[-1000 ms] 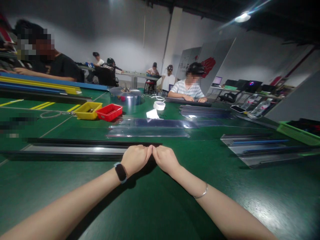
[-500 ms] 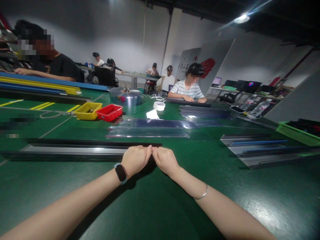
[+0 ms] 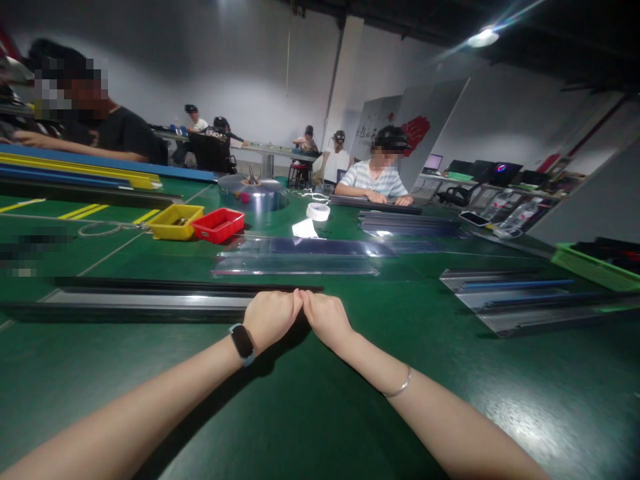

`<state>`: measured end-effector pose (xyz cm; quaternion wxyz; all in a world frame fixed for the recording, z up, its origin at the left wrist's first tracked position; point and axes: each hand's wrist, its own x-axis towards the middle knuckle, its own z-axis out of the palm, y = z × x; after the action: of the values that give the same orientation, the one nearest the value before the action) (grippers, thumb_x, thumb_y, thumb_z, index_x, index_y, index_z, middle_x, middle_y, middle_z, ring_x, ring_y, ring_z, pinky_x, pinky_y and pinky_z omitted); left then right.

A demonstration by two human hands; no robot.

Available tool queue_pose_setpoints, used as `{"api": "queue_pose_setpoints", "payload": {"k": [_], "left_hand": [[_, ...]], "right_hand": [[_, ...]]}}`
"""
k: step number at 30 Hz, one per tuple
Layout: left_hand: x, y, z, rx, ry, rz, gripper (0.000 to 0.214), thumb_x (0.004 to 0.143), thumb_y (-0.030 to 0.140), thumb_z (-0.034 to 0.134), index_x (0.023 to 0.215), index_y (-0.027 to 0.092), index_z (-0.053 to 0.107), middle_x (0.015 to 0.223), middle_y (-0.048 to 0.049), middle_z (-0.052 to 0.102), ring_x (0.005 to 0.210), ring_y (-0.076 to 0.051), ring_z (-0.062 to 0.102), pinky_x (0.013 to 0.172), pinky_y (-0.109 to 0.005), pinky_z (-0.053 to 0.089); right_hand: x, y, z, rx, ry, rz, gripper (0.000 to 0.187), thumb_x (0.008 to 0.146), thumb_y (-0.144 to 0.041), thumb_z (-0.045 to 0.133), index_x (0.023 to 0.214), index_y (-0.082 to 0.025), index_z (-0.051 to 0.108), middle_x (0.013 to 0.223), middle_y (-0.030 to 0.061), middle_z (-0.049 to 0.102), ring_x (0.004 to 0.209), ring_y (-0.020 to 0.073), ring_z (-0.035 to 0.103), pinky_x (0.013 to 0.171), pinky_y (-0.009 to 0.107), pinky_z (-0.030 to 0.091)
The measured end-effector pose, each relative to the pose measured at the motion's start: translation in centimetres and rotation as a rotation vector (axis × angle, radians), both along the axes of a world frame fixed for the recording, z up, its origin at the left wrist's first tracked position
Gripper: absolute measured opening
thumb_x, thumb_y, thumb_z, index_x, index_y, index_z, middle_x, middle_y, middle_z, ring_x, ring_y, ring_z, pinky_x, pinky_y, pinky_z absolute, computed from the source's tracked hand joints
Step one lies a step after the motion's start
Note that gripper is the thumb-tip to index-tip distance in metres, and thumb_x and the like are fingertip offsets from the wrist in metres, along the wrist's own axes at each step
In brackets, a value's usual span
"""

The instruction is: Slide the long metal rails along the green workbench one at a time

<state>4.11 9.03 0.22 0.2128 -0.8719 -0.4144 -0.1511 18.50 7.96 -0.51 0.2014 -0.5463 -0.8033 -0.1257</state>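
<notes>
A long black channel strip (image 3: 150,300) with a pale grey middle lies flat across the green table. Over its right end, my left hand (image 3: 273,317) is closed, a watch band round the wrist. My right hand (image 3: 327,320), also closed, meets it there, thumbs and fingertips touching. The knuckles hide the strip's end and whatever the fingertips pinch. A bracelet circles my right forearm.
Beyond the strip lie clear plastic sheets (image 3: 300,263), a yellow bin (image 3: 175,222), a red bin (image 3: 219,225) and a tape roll (image 3: 318,212). More strips (image 3: 510,300) lie right, near a green basket (image 3: 600,267). Co-workers sit at the far side.
My two hands stay together at the strip's end, with only a slight shift. The co-worker at the left has moved a hand further left.
</notes>
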Motion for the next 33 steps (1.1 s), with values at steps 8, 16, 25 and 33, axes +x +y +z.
{"api": "queue_pose_setpoints", "payload": {"k": [8,16,25,33], "left_hand": [[-0.8,-0.6,-0.1,0.01,-0.142,-0.091,0.035,0.086,0.023,0.029,0.062,0.016,0.053,0.057,-0.0034,0.056,0.058,-0.016,0.051,0.058,-0.029,0.035],[-1.4,-1.5,0.1,0.038,-0.225,0.011,0.035,0.087,0.031,0.03,0.069,0.015,0.056,0.064,-0.0056,0.058,0.066,-0.016,0.051,0.06,-0.028,0.035],[-1.2,-1.1,0.0,-0.021,-0.2,0.01,0.043,0.088,0.032,0.027,0.063,0.015,0.057,0.058,-0.0059,0.057,0.062,-0.017,0.053,0.058,-0.028,0.035],[-1.3,-0.6,0.0,-0.023,-0.177,-0.003,0.042,0.088,0.032,0.027,0.064,0.015,0.057,0.061,-0.0067,0.058,0.064,-0.017,0.052,0.059,-0.029,0.036]], "right_hand": [[0.5,-0.1,0.4,-0.011,-0.023,0.02,0.043,0.091,-0.032,0.019,0.074,-0.019,0.055,0.063,0.001,0.062,0.057,0.0099,0.057,0.052,0.022,0.027],[3.9,-0.1,1.1,-0.094,-0.061,-0.095,0.047,0.091,-0.032,0.016,0.08,-0.018,0.06,0.069,0.0033,0.065,0.064,0.0122,0.059,0.058,0.021,0.03],[4.1,0.3,2.5,-0.358,-0.105,-0.108,0.064,0.09,-0.043,0.009,0.071,-0.017,0.064,0.075,0.0082,0.065,0.071,0.0166,0.06,0.061,0.024,0.035],[4.1,1.4,2.6,-0.462,-0.172,-0.023,0.052,0.09,-0.036,0.016,0.082,-0.016,0.064,0.089,0.009,0.065,0.078,0.018,0.059,0.066,0.026,0.036]]}}
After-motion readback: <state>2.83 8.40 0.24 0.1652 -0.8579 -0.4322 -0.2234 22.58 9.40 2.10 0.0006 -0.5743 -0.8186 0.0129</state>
